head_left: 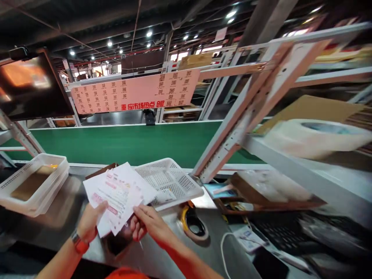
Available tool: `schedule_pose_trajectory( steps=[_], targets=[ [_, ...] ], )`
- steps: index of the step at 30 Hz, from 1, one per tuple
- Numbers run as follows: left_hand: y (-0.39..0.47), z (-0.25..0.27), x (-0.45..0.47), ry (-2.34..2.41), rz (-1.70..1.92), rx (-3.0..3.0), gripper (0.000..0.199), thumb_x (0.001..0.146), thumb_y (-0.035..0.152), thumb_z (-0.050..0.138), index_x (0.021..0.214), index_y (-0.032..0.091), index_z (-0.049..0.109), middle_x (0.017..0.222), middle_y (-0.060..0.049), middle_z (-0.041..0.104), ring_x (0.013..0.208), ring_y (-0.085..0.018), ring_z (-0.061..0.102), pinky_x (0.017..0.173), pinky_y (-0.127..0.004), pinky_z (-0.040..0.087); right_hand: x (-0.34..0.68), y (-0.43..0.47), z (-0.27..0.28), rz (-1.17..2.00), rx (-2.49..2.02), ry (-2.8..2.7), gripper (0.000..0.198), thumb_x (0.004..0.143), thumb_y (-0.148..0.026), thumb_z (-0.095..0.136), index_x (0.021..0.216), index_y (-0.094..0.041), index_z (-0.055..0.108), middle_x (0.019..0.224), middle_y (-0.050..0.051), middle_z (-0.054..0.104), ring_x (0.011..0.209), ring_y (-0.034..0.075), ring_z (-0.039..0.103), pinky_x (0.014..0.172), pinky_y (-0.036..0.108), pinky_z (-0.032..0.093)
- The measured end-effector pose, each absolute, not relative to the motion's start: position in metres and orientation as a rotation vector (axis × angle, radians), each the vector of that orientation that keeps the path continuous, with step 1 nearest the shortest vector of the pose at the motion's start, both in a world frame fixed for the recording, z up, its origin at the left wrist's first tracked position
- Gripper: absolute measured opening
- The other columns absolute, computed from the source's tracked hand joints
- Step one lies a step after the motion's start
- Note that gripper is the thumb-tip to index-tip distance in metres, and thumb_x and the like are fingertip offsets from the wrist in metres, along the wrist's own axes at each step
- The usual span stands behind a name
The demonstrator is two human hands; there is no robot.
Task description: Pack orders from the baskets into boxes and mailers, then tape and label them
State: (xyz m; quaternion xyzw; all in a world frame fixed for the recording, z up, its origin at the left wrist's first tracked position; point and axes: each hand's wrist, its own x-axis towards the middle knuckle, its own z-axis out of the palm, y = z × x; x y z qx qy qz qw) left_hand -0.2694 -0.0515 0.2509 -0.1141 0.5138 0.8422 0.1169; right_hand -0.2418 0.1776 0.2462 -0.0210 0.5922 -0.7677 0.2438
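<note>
well, i see the left hand (91,221) and curled right hand (148,223) pinching printed papers (119,190), lower left of centre. a white basket (188,184) mid-frame holds a small white packet (166,195); stacked tubs (33,208), far left, hold something brown (31,185).

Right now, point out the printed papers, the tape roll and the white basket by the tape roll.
Printed papers (117,193): head view, top sheet's middle.
Tape roll (197,236): head view, near rim.
White basket (167,178): head view, bare perforated inside.
</note>
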Motion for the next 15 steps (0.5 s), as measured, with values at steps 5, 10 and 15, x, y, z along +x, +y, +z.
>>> schedule_pose_trajectory(
  steps=[5, 10, 15],
  targets=[
    [-0.08, 0.247, -0.277, 1.358, 2.481, -0.289, 0.067, 0.063, 0.035, 0.104, 0.118, 0.008, 0.077, 0.126, -0.023, 0.08, 0.12, -0.042, 0.076, 0.105, -0.053, 0.064, -0.242, 0.161, 0.256, -1.924, -0.042, 1.772, 0.075, 0.082, -0.091, 0.064, 0.088, -0.017, 0.07, 0.068, 0.007, 0.072, 0.052, 0.017, 0.065, 0.049, 0.027, 0.044],
    [-0.124, 0.243, -0.293, 1.143, 2.45, -0.329, 0.067, 0.076, 0.018, 0.095, 0.137, 0.007, 0.07, 0.128, -0.023, 0.079, 0.119, -0.04, 0.077, 0.104, -0.05, 0.065, -0.241, 0.184, 0.264, -2.155, 0.666, 2.635, 0.071, 0.072, -0.083, 0.077, 0.103, -0.02, 0.071, 0.079, 0.003, 0.07, 0.067, 0.019, 0.064, 0.054, 0.029, 0.049],
    [-0.15, 0.251, -0.299, 0.925, 2.375, -0.634, 0.069, 0.095, -0.002, 0.064, 0.162, 0.007, 0.047, 0.117, -0.019, 0.083, 0.102, -0.031, 0.083, 0.098, -0.041, 0.069, -0.224, 0.153, 0.262, -2.148, 0.384, 2.092, 0.071, 0.08, -0.087, 0.067, 0.081, -0.016, 0.071, 0.075, 0.01, 0.072, 0.065, 0.02, 0.068, 0.05, 0.027, 0.049]
  ],
)
